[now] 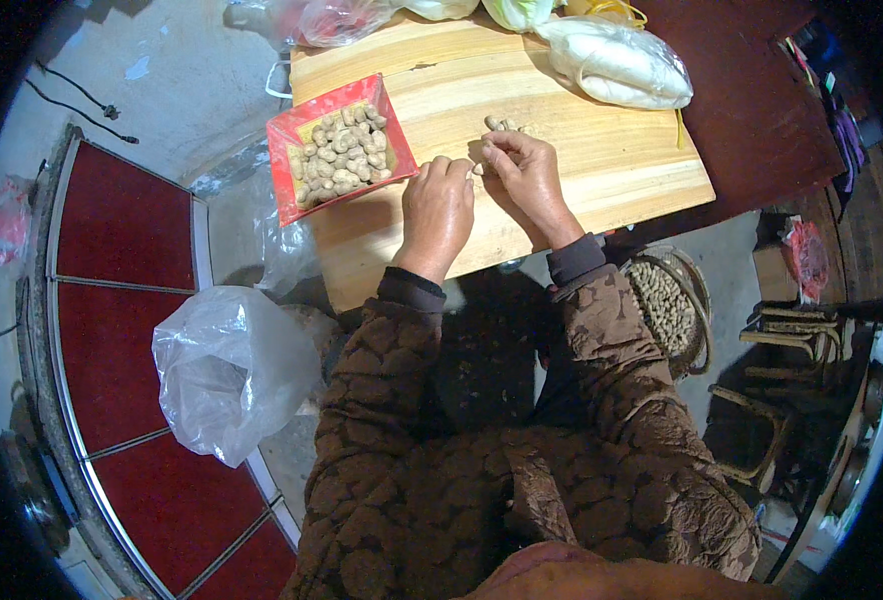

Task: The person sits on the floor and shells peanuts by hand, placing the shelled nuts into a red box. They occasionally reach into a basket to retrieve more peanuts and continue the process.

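My left hand rests back up on the wooden board, fingers curled beside the corner of a red tray. The tray is heaped with unshelled peanuts. Against the left hand's right side lies a small pale peanut piece; whether the fingers grip anything is hidden. My right hand has thumb and forefinger pinched on a small brownish piece, apparently peanut. Just beyond its knuckles is a small pile of peanuts and shells.
A bagged white vegetable, a cabbage and a red plastic bag line the board's far edge. An open clear plastic bag is at lower left. A basket of peanuts and wooden stools stand at right.
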Demonstrator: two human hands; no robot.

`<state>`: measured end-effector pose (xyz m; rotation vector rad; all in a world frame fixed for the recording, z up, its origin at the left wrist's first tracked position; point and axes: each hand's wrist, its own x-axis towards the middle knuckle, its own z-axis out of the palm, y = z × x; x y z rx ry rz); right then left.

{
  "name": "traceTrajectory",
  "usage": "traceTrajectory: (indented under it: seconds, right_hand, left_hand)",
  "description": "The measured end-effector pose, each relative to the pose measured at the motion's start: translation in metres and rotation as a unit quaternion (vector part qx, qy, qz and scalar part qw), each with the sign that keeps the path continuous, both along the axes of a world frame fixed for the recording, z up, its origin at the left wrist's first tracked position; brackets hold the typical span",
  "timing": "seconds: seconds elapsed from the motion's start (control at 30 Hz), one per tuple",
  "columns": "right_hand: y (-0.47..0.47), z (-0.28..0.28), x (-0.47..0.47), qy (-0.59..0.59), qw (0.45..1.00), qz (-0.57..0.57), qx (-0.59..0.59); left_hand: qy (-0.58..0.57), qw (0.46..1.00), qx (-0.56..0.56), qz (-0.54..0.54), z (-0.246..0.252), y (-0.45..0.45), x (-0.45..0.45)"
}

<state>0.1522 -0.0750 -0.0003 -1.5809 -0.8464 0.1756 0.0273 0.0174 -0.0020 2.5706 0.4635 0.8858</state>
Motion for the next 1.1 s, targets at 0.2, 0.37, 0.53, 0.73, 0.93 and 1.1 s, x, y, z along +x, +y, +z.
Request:
traceTrajectory:
  seconds: [0.2,0.37,0.53,0.73,0.93,1.1]
  right_hand:
    - [-0.004,0.005,0.0,0.131,0.99,0.032,0.044]
    - [-0.009,0.002,0.004,0.156,0.985,0.056,0.047]
    - [-0.014,0.006,0.001,0.292,0.943,0.102,0.12]
    - [-0.027,0.02,0.006,0.315,0.929,0.142,0.135]
    - [-0.029,0.015,0.003,0.224,0.958,0.173,0.051]
    - [-0.027,0.012,-0.003,0.229,0.958,0.168,0.039]
  left_hand:
    - [-0.018,1.0,-0.008,-0.01,-0.001,0.0,-0.003]
    - [-0.007,1.0,-0.01,-0.012,0.001,-0.002,-0.004]
    - [-0.029,0.999,-0.001,-0.019,0.007,-0.005,-0.006]
    - [-0.1,0.995,-0.005,-0.025,0.015,-0.01,-0.008]
    - [-0.125,0.957,-0.239,-0.103,0.01,-0.016,-0.007]
    - [-0.178,0.881,-0.417,-0.136,0.006,-0.019,-0.005]
